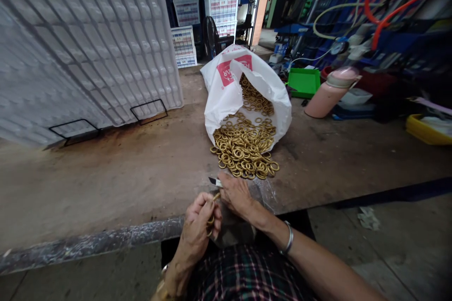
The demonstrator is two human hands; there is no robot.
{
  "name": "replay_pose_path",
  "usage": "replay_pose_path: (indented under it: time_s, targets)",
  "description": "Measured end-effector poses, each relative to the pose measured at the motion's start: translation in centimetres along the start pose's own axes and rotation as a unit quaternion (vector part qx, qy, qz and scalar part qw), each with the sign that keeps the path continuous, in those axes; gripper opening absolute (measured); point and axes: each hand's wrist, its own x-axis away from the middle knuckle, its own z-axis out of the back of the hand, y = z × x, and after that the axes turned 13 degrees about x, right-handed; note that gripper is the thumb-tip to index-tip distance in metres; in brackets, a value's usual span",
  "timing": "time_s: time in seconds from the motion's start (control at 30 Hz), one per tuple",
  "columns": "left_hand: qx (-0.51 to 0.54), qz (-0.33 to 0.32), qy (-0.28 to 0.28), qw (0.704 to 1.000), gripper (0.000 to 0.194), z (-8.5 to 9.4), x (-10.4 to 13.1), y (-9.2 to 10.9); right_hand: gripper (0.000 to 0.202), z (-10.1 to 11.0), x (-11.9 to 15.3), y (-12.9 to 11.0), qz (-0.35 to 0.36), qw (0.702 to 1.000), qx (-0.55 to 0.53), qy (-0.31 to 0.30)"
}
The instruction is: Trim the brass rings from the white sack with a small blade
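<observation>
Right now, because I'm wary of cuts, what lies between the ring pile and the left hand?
In the head view, the right hand, holding a dark blade, lies between the ring pile and the left hand.

The bag [213, 103] is white with red print; beside it, the bottle [322, 99] is pink, the tray [303, 82] green.

Loose gold-colored rings [243, 149] spill in a heap from a white bag [217, 99] at center frame; below, the left hand [197, 221] clasps several, the right hand [237, 195] a dark-bladed knife [215, 182] pointing left.
</observation>
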Motion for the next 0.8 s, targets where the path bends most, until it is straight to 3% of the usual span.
replay_pose_path:
  time_s: [0.13,0.3,0.57,0.7,0.8]
  targets:
    - [0.090,0.007,0.035,0.995,0.029,0.7,-0.5,0.0,0.034,0.3,-1.2,-0.5,-0.048,0.998,0.042,0.014]
    - [0.154,0.009,0.053,0.987,0.019,1.6,-0.6,0.4,0.029,0.6,-1.8,-0.9,-0.055,0.996,0.068,0.000]
    - [0.288,0.018,0.098,0.953,0.019,3.4,-0.9,1.9,0.033,-0.2,0.9,0.3,0.089,0.996,0.004,-0.014]
    - [0.282,0.002,0.121,0.952,0.019,3.8,-0.9,2.4,0.030,-0.7,0.9,0.4,0.014,0.999,-0.040,0.031]
    - [0.267,-0.002,0.123,0.956,0.022,3.6,-1.0,2.4,0.022,-0.5,0.6,-0.1,-0.011,0.999,-0.034,0.023]
